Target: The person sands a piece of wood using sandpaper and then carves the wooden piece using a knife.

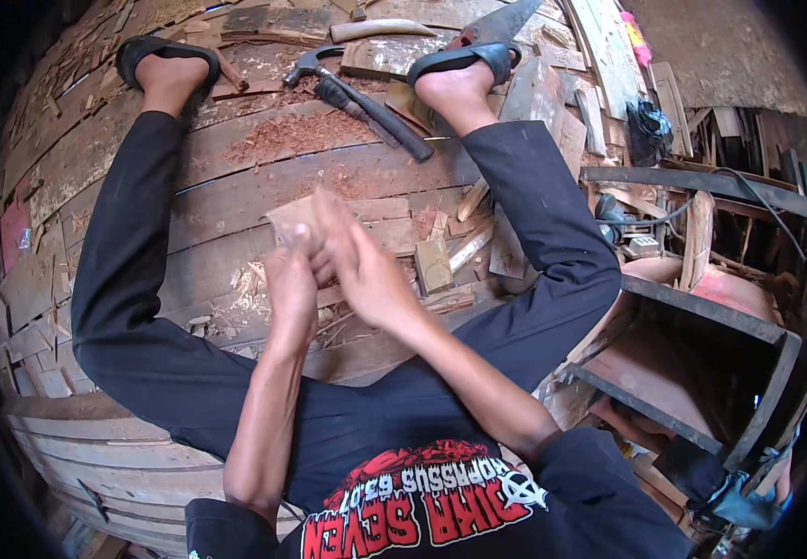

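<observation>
My two hands meet above the plank floor between my legs, blurred by motion. The fingers of my left hand (296, 270) are curled; what they grip, if anything, I cannot make out. My right hand (348, 256) overlaps them, its fingers smeared. A pale tan flat piece (287, 216) lies or is held just beyond the hands; which, I cannot tell. Small wood blocks (433, 265) and shavings (250, 289) lie around them.
A hammer (306, 63) and a dark-handled tool (376, 121) lie between my feet, near reddish shavings (278, 138), a pale curved piece (380, 29) and a handsaw (492, 20). At the right stand a metal frame (702, 312), a cable (753, 191) and scrap boards.
</observation>
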A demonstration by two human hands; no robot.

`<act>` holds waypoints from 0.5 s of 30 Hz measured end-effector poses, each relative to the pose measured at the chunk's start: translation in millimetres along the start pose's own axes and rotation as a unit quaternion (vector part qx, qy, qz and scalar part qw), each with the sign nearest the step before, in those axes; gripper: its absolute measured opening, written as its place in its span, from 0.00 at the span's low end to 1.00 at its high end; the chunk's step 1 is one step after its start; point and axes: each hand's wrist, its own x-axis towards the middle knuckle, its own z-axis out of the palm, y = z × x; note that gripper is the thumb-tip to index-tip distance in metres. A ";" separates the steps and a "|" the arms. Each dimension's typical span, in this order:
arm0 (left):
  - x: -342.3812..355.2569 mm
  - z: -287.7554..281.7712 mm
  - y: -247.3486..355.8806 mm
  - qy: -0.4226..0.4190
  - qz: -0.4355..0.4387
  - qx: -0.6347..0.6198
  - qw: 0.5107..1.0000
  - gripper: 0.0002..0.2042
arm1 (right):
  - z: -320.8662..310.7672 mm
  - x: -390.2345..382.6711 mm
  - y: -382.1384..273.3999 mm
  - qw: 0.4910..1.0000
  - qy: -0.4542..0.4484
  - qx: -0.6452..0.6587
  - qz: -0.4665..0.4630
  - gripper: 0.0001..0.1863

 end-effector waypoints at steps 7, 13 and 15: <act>-4.8 6.3 -0.1 0.011 -0.011 -0.019 1.000 0.17 | -1.2 13.8 8.5 0.992 0.095 -0.003 -0.081 0.34; 0.2 -3.8 -0.3 -0.007 -0.013 0.039 0.999 0.19 | 17.6 -14.2 9.7 0.989 0.120 0.062 -0.051 0.33; -5.6 12.2 -7.2 -0.018 -0.003 0.060 0.998 0.19 | 6.7 20.0 29.2 0.971 0.200 0.075 -0.111 0.34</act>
